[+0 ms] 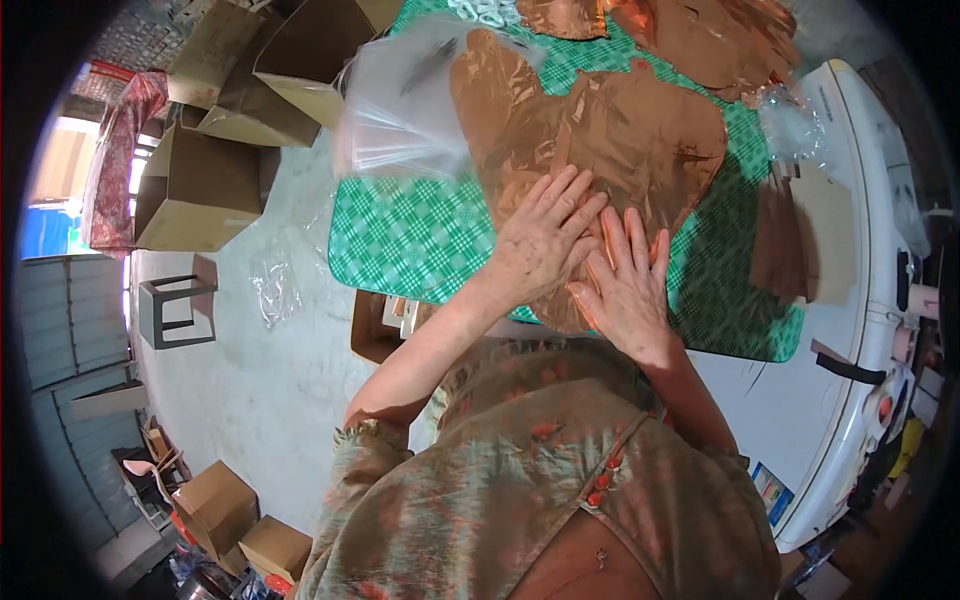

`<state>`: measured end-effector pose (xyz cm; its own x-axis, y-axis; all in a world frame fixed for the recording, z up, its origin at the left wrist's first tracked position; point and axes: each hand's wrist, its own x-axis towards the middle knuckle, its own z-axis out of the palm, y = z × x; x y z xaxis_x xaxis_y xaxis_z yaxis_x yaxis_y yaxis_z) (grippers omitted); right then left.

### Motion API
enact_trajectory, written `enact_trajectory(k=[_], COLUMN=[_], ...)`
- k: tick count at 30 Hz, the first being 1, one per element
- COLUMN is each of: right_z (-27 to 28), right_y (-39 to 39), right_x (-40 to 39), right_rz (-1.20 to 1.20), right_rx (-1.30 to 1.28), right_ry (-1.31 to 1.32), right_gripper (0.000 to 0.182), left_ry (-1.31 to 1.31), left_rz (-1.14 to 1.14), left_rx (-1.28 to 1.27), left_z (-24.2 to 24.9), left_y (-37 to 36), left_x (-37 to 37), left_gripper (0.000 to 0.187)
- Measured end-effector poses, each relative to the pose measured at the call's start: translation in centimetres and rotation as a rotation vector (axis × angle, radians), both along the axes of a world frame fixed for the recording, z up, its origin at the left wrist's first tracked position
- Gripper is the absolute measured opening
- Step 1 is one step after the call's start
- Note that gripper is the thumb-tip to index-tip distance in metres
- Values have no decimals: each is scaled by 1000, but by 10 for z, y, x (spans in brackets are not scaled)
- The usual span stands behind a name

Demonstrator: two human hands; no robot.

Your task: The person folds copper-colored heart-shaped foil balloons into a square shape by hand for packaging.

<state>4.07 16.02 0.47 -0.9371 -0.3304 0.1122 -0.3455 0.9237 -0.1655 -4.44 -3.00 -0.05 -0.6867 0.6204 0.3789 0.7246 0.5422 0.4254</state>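
Observation:
A flat, uninflated copper-coloured foil balloon [640, 130] lies across the green checked table cover [410, 235], with rounded lobes towards the far side. Flat on its near part rests my left hand [548, 238], fingers stretched and close together. My right hand [630, 295] is beside it, also lying on the foil with its fingers extended. The fingertips of the two hands nearly meet. Neither hand grips anything visible. A stack of clear plastic bags [400, 130] sits left of the balloon, partly touching its edge.
More copper foil balloons [700, 40] lie at the far edge. Crumpled clear plastic [793, 125] and brown card-like sheets [822, 235] are on the right, by a white appliance [850, 130]. Open cardboard boxes [205, 190] and a small grey stool [180, 312] stand on the left.

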Motion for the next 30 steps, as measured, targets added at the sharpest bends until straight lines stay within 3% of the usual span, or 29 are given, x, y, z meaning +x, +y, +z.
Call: enact_trajectory(k=[13, 22, 30], right_z=[-6, 1, 13], right_y=[1, 0, 18], right_x=[1, 2, -14], right_rz=[-14, -69, -113], right_rx=[-60, -108, -73], right_ry=[-25, -7, 85], right_gripper=[64, 97, 89], left_ry=[-4, -18, -24], left_rz=[68, 111, 99], left_rx=[-56, -36, -34], left_z=[-3, -6, 1], left_y=[2, 2, 2], left_x=[1, 2, 4], left_gripper=[52, 56, 64])
